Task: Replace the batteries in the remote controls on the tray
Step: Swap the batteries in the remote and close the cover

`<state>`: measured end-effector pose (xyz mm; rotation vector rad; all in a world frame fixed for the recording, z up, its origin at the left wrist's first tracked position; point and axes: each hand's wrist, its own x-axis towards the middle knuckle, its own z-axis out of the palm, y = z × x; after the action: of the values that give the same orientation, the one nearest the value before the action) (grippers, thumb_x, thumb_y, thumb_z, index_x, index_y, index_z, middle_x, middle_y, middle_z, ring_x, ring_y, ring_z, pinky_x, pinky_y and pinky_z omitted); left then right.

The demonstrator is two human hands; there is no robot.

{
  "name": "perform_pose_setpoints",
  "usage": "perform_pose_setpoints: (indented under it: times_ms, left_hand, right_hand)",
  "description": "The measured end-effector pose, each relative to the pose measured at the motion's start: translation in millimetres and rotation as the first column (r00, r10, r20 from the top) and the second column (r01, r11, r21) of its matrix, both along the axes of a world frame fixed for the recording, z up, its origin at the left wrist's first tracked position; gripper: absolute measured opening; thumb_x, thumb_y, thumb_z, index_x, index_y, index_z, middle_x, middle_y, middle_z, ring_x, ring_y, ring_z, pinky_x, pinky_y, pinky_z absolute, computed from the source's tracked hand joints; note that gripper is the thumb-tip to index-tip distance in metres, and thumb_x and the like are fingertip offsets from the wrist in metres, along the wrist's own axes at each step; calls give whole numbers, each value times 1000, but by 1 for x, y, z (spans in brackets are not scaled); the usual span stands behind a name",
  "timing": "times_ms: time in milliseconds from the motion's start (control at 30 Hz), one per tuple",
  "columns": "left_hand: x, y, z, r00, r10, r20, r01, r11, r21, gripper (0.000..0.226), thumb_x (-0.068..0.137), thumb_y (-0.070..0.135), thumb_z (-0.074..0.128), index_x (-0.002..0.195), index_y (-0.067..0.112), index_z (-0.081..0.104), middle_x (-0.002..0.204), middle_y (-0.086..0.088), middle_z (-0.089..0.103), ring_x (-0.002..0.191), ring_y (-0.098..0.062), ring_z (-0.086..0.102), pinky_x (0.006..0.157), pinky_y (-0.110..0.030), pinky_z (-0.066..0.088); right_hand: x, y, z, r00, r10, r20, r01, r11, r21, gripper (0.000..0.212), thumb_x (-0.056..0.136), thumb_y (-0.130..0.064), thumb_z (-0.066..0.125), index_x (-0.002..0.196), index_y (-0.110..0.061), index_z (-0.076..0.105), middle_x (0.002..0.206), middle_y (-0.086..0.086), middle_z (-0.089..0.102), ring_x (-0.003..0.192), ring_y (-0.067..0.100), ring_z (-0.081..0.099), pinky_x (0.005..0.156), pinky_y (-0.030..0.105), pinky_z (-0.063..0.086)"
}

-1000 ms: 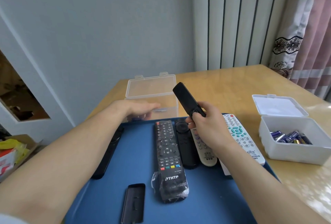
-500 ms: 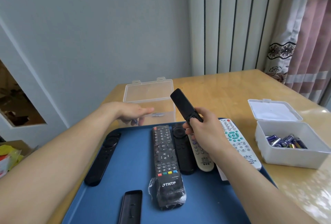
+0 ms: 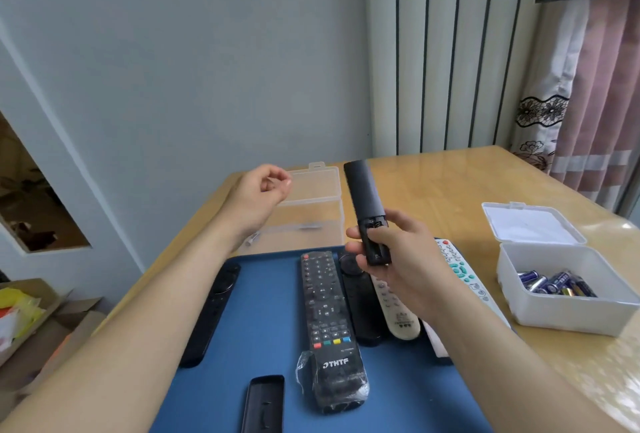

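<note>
My right hand (image 3: pixel 405 266) grips a slim black remote (image 3: pixel 362 197) above the blue tray (image 3: pixel 263 311), tilted up and away, its battery bay uncovered at the lower end. My left hand (image 3: pixel 258 197) hovers over the clear box (image 3: pixel 311 214) with loosely curled fingers and nothing in it. A black battery cover (image 3: pixel 263 405) lies on the tray's near edge. On the tray lie a THTF remote (image 3: pixel 325 308), a slim black remote (image 3: pixel 211 311) at the left, another black remote (image 3: pixel 356 304), a beige remote (image 3: pixel 398 318) and a white remote (image 3: pixel 464 273).
At the right on the wooden table (image 3: pixel 450 197), a white lidded box (image 3: pixel 561 304) stands open with several batteries (image 3: pixel 554 282) inside. The clear box behind the tray has its lid up. Cardboard boxes (image 3: pixel 31 322) sit on the floor at the left.
My left hand has lifted from low by the clear box to above it, and its fingers have curled. My right hand has turned the held remote more upright.
</note>
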<state>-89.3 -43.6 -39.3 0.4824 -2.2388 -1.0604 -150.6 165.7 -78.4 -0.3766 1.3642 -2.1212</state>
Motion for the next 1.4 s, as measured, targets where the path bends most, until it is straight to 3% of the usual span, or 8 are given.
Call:
perform_pose_setpoints:
  times_ms: [133,300,533,700,867,1133,1300,1400]
  left_hand:
    - [20,57,-3,954,-266,-140,300,807,510,18,103,15,39,101,21,55,65,3,42,49,-4,32,38,-16,17]
    - [47,86,-18,888,-241,-393,454,603,656,18,91,11,54,105,15,63,69,2,55,59,-7,39,41,-18,24]
    - [79,94,-24,899,-67,-432,367,654,662,11,77,14,65,87,14,70,81,2,69,51,-3,40,38,-15,22]
    - [83,103,-28,883,8,-469,367,613,700,18,74,19,67,91,13,68,88,4,71,51,-2,44,39,-17,21]
    - [86,105,-31,888,28,-459,339,634,695,16,69,26,71,84,19,71,104,-9,70,56,-12,49,41,-21,23]
    - [93,105,-33,884,54,-464,334,622,708,15,74,19,67,88,12,66,73,4,67,52,-11,48,40,-19,27]
    - [94,100,-33,874,32,-485,348,656,670,13,76,16,66,87,19,71,98,0,73,66,-7,49,41,-20,21]
    - [96,96,-32,903,6,-429,274,761,588,27,73,7,73,97,18,71,93,-1,73,55,-5,50,42,-18,22]
  right_hand:
    - [18,-7,14,979,160,129,-135,973,-188,25,89,10,42,106,-6,51,71,13,63,56,20,51,51,27,44]
    - [37,-11,24,971,235,44,-221,952,-212,24,83,11,56,99,-6,54,70,9,60,56,15,49,50,22,43]
    - [47,-11,21,953,283,-110,-297,944,-143,35,83,11,64,109,-10,56,75,5,63,64,15,52,55,25,45]
    - [56,-16,14,933,340,-117,-354,927,-126,43,80,15,65,114,-10,58,74,6,63,65,16,55,55,24,45]
    - [63,-17,9,922,364,-134,-380,916,-126,47,79,12,69,120,-8,57,79,10,60,64,19,54,58,26,45]
    - [70,-22,6,893,239,-382,-246,969,29,50,71,-9,85,114,-18,62,74,5,65,68,23,63,64,37,52]
    - [64,-15,9,925,240,-295,-249,968,6,38,80,-2,76,114,-12,62,67,0,63,56,13,55,59,27,43]
    - [61,-8,8,928,269,-259,-273,962,20,35,82,0,73,114,-8,60,66,1,65,55,13,52,55,24,40]
